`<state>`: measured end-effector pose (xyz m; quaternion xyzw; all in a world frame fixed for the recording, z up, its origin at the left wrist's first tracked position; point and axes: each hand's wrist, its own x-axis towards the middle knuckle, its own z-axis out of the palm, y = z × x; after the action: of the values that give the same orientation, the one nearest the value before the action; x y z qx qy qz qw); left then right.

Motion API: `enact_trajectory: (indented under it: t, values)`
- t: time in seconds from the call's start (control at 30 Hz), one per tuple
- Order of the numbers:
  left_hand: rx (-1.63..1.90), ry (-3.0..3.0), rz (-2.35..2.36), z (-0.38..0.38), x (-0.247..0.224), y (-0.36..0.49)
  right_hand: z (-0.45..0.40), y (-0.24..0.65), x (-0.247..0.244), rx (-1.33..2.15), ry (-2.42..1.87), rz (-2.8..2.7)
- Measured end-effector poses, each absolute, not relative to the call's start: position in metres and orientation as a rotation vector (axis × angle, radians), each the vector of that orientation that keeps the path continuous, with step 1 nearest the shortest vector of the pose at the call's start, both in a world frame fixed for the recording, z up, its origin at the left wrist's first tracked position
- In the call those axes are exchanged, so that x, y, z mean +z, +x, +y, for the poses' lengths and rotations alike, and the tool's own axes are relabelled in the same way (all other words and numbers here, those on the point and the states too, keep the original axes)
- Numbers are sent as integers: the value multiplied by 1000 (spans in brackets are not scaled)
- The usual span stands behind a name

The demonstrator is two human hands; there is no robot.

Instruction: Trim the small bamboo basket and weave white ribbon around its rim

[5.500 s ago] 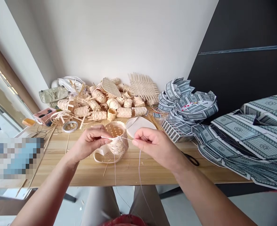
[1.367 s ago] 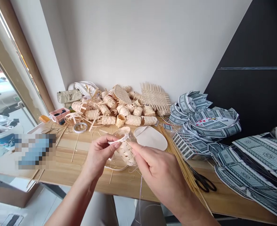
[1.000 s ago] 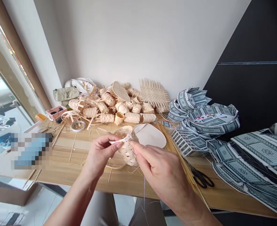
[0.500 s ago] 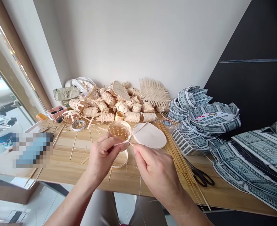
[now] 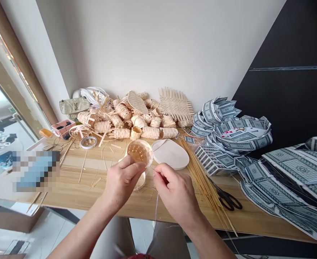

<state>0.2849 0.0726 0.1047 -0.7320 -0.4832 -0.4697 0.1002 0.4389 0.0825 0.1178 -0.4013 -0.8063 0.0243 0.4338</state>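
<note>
Head view: we see the left hand (image 5: 122, 181) clasping a small woven bamboo basket (image 5: 138, 152) above the surface (image 5: 74, 192), its open rim tipped toward us, while the right hand (image 5: 177, 192) pinches a thin thread (image 5: 156, 205) close to that rim. Just beside a pale oval disc (image 5: 170, 154), the basket looks light but fragile (its thin strips could spring loose), so we would hold its woven wall gently.

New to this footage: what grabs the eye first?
The small woven basket at the table's front middle, gripped in the left hand, with the right hand beside it holding a pale thread. Behind it, a heap of woven pieces sits against the wall. Card-patterned sheets sprawl at the right.
</note>
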Motion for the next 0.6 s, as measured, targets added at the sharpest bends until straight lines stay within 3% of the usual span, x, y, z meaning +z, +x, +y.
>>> enact_trajectory:
  t: [0.27, 0.4, 0.5, 0.6]
  values:
    - [-1027, -2195, -1169, 78, 96, 275, 88, 446, 135, 92, -949, -2025]
    - [-813, -2270, -1048, 76, 100, 272, 94, 440, 146, 80, -1139, -2289]
    - [-780, -2304, -971, 74, 105, 273, 97, 433, 149, 115, -1246, -2399]
    - [-805, -2318, -920, 71, 106, 272, 96, 430, 151, 131, -1087, -2267]
